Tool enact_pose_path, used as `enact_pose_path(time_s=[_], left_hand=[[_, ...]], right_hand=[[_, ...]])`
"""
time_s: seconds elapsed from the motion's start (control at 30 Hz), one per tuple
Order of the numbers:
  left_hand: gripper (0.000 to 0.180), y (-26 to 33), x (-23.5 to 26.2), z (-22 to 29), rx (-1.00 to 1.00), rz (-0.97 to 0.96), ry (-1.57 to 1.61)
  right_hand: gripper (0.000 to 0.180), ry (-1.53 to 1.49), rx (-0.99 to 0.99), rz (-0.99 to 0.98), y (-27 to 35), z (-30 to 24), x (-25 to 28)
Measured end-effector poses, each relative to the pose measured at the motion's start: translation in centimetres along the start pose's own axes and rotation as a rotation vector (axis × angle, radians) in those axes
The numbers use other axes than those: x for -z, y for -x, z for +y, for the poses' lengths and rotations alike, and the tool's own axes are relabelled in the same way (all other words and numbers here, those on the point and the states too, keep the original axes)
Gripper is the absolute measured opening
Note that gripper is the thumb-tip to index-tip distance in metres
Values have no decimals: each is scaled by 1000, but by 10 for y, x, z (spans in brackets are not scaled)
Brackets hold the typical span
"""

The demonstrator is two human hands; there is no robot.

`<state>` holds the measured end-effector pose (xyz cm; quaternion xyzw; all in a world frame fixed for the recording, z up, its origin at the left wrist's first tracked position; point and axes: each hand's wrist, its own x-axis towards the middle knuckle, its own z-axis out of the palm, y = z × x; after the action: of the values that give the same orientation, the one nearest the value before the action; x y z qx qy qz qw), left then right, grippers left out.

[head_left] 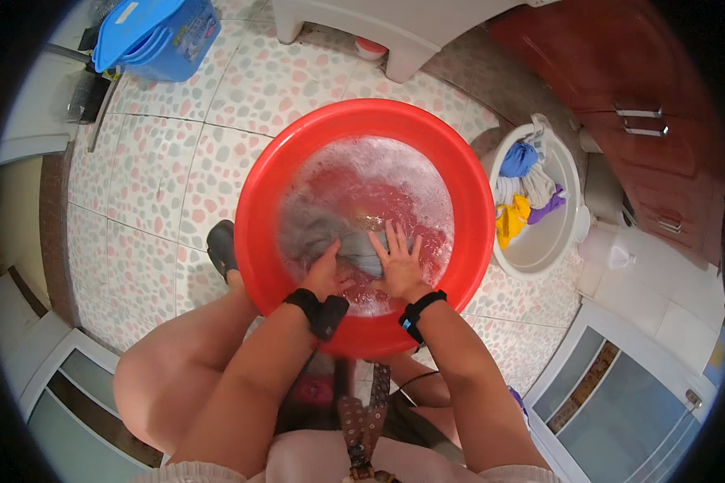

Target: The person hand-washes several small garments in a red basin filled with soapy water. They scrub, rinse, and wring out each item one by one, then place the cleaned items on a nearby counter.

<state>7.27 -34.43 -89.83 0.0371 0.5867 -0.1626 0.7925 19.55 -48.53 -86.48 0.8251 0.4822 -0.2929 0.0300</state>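
Note:
A large red basin holds sudsy water with foam around its edge. Grey cloth lies in the water, partly under the surface. On the near left of the water is my left hand, its thumb apart from its fingers, beside the cloth; some fingertips are blurred by water. My right hand is spread wide, palm down, over the cloth's right end. Neither hand visibly grips anything. Each wrist wears a black band.
To the right, a white tub holds blue, grey, yellow and purple clothes. A blue lidded container stands at the far left on the tiled floor. Dark red cabinets rise at the right. My knees flank the basin's near side.

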Motion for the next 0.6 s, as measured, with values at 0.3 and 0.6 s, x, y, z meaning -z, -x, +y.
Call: enact_pose_path(time_s=[0.3,0.6], left_hand=[[72,14,2,-3,-322,-120,-218],[52,-26,8,-3,-163,-524,7]], right_hand=[[77,-876,80,-121,-4,-9,29],[30,-1249,-123,-188,9,-33,64]])
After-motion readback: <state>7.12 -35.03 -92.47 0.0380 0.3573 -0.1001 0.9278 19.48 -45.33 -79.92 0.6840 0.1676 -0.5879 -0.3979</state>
